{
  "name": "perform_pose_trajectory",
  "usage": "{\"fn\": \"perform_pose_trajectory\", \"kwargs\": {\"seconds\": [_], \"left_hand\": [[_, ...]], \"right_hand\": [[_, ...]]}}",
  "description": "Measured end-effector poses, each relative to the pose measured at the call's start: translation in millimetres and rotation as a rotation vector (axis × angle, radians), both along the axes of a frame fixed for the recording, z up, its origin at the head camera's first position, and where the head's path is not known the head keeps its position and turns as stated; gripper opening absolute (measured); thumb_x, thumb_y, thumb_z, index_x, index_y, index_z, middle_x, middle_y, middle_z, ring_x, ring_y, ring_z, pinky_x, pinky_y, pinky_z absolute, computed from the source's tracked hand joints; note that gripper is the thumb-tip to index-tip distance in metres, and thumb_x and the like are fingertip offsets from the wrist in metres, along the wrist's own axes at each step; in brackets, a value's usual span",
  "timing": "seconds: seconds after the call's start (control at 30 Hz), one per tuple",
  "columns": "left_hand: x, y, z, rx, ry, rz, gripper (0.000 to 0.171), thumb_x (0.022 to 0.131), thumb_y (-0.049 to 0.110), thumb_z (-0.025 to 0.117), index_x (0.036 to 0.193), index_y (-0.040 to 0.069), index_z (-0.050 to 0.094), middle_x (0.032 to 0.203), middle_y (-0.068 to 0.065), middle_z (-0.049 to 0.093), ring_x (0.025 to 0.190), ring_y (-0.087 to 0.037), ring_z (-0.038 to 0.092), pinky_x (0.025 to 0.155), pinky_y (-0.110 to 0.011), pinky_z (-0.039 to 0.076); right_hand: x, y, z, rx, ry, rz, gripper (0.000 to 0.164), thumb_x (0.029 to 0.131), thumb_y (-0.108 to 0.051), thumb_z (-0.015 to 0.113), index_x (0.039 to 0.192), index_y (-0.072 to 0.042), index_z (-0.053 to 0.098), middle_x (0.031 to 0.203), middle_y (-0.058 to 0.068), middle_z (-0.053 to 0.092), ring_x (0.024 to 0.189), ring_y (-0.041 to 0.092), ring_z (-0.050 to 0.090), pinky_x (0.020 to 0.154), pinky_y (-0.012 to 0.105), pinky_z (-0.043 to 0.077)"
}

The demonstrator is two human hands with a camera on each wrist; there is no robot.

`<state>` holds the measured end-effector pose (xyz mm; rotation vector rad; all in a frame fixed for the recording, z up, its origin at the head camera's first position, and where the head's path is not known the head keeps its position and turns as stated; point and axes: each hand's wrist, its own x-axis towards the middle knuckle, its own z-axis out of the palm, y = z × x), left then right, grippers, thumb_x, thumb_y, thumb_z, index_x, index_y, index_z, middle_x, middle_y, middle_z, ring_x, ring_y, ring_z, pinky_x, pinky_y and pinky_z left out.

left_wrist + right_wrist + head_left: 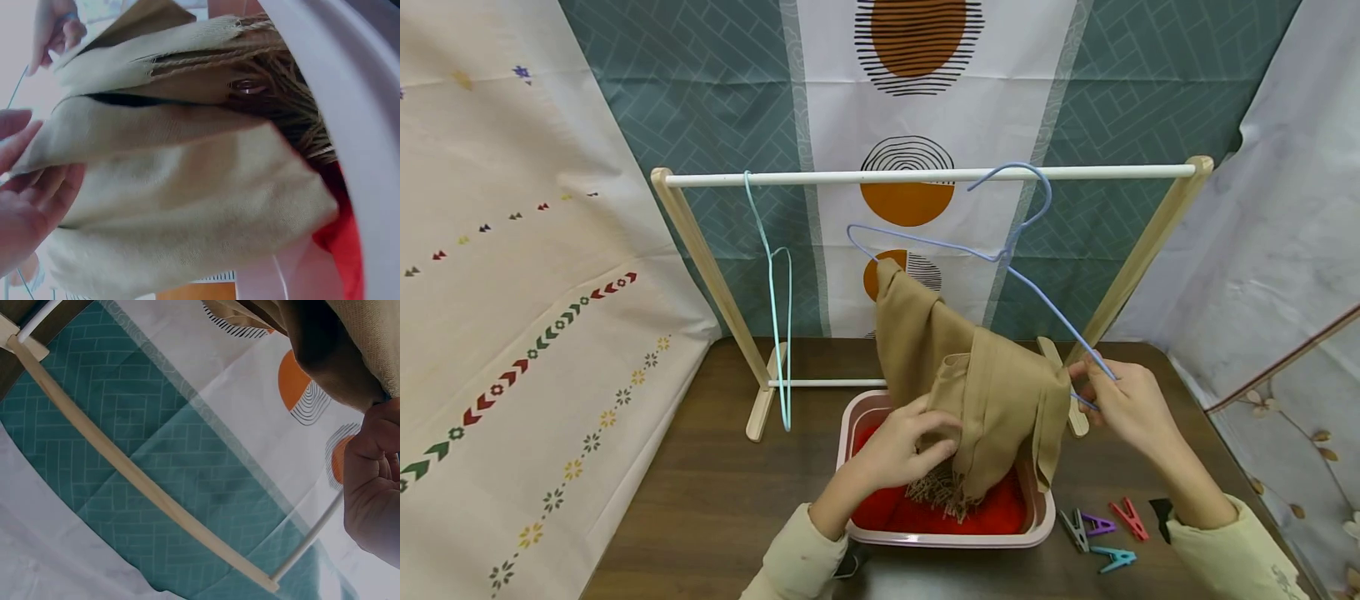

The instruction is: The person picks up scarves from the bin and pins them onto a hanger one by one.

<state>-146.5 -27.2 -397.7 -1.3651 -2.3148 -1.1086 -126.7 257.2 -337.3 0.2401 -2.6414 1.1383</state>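
Note:
A tan fringed scarf (992, 392) drapes over the lower bar of a periwinkle-blue hanger (940, 242), its folds hanging down over the basin. My right hand (1123, 400) grips the hanger's right end, close beside the scarf's edge. With thumb and fingers about a fold of the scarf, my left hand (906, 446) holds its lower left part. The left wrist view shows the scarf's cloth (187, 181) running between those fingers (62, 190). At the right edge of the right wrist view, my right hand's fingers (375, 437) are curled below the brown cloth.
A pink basin (955, 540) with red cloth (910, 512) stands under the scarf. Behind it is a wooden rack with a white rail (850, 177), where a mint-green hanger (772, 283) hangs at left. Several clothespins (1116, 558) lie right of the basin.

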Motion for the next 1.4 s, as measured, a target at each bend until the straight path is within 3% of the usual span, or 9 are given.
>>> {"fn": "perform_pose_trajectory", "kwargs": {"seconds": [0.37,0.43,0.53,0.67,0.83,0.97,1.13,1.27,1.4], "left_hand": [[-13.3,-15.9,4.8,0.326,-0.176,0.118,0.036,0.082,-0.006,0.06,0.117,-0.004,0.053,0.097,-0.016,0.058,0.079,-0.024,0.059,0.061,-0.031,0.052],[-13.9,-16.5,15.0,0.39,-0.162,0.206,0.04,0.079,-0.011,0.059,0.118,-0.009,0.05,0.099,-0.023,0.057,0.084,-0.034,0.058,0.063,-0.04,0.052],[-27.3,-19.8,17.0,0.421,-0.181,0.416,0.046,0.078,-0.005,0.062,0.121,-0.01,0.046,0.106,-0.025,0.052,0.095,-0.036,0.053,0.069,-0.046,0.049],[-51.4,-24.1,4.7,0.384,-0.37,0.559,0.059,0.079,0.014,0.067,0.129,-0.002,0.041,0.122,-0.017,0.048,0.111,-0.029,0.046,0.082,-0.045,0.045],[-62.6,-20.1,1.1,0.527,-0.587,0.434,0.036,0.084,0.007,0.064,0.115,-0.007,0.053,0.107,-0.021,0.058,0.095,-0.028,0.057,0.078,-0.04,0.048],[-60.1,-16.1,10.4,0.658,-0.531,0.35,0.015,0.088,-0.003,0.053,0.1,-0.012,0.056,0.09,-0.022,0.059,0.078,-0.024,0.058,0.069,-0.032,0.048],[-54.5,-11.0,41.4,0.747,-0.414,0.229,0.021,0.093,-0.002,0.043,0.111,-0.011,0.049,0.096,-0.019,0.055,0.085,-0.014,0.053,0.076,-0.027,0.045],[-61.8,-8.0,66.0,0.831,-0.446,0.125,0.029,0.094,-0.001,0.04,0.121,-0.011,0.043,0.105,-0.016,0.053,0.093,-0.014,0.051,0.084,-0.027,0.042],[-72.5,-8.6,82.5,0.854,-0.547,0.08,0.027,0.095,-0.001,0.039,0.119,-0.01,0.043,0.103,-0.007,0.051,0.094,-0.012,0.049,0.086,-0.025,0.04]], "right_hand": [[2.4,1.9,-1.0,0.008,0.038,0.0,0.043,0.1,-0.024,0.033,0.09,0.002,0.065,0.05,-0.001,0.052,0.038,0.011,0.045,0.037,0.025,0.034],[3.2,2.2,-0.3,0.014,0.043,-0.001,0.043,0.1,-0.024,0.033,0.089,0.002,0.065,0.05,-0.001,0.052,0.038,0.011,0.045,0.037,0.025,0.034],[4.6,3.2,1.0,0.015,0.046,0.002,0.042,0.1,-0.024,0.033,0.09,0.002,0.065,0.05,0.0,0.052,0.038,0.01,0.044,0.037,0.025,0.034],[6.6,4.9,2.6,0.012,0.049,0.005,0.042,0.1,-0.023,0.033,0.089,0.002,0.066,0.049,0.0,0.052,0.038,0.01,0.044,0.038,0.025,0.033],[8.2,8.7,3.7,0.013,0.042,0.006,0.042,0.1,-0.023,0.033,0.091,0.001,0.066,0.05,-0.003,0.052,0.038,0.01,0.044,0.038,0.025,0.033],[8.5,13.0,3.9,0.016,0.034,0.008,0.043,0.1,-0.023,0.032,0.091,0.002,0.066,0.052,-0.002,0.054,0.039,0.01,0.046,0.038,0.024,0.035],[9.1,18.1,2.9,0.041,0.036,0.028,0.041,0.1,-0.021,0.033,0.088,0.001,0.066,0.052,-0.005,0.053,0.04,0.009,0.045,0.039,0.024,0.034],[11.4,20.0,1.6,0.054,0.034,0.059,0.04,0.1,-0.019,0.033,0.087,0.001,0.066,0.052,-0.008,0.053,0.041,0.008,0.045,0.039,0.024,0.034],[13.7,22.0,0.9,0.054,0.043,0.103,0.039,0.1,-0.015,0.033,0.086,-0.001,0.067,0.052,-0.01,0.051,0.041,0.008,0.044,0.039,0.024,0.034]]}}
